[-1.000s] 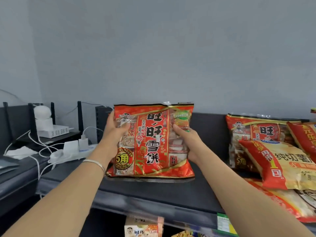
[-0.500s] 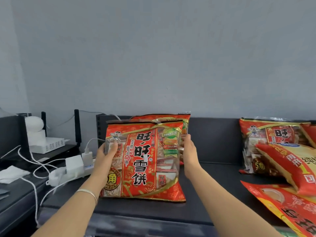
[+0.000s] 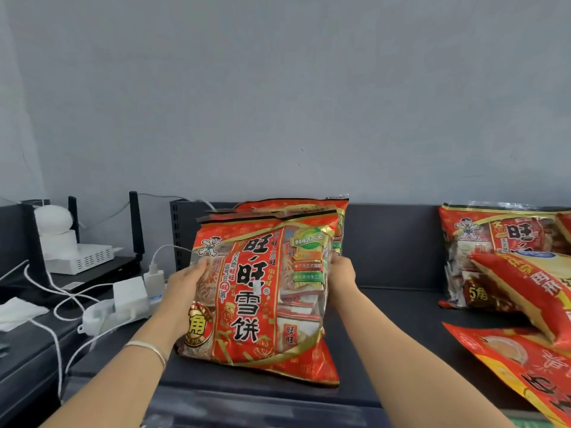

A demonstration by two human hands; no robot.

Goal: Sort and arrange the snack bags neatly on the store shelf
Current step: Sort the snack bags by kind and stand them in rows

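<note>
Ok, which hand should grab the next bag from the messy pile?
Probably the right hand: the messy pile lies on its side of the shelf. The left hand grips the far edge of the standing bag and could steady it.

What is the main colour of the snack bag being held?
Red with gold trim; head view shows the snack bag best.

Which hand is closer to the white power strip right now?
Left. The left hand grips the bag's left edge, just right of the power strip. The right hand holds the bag's right edge, on the far side of the bag from the strip.
</note>
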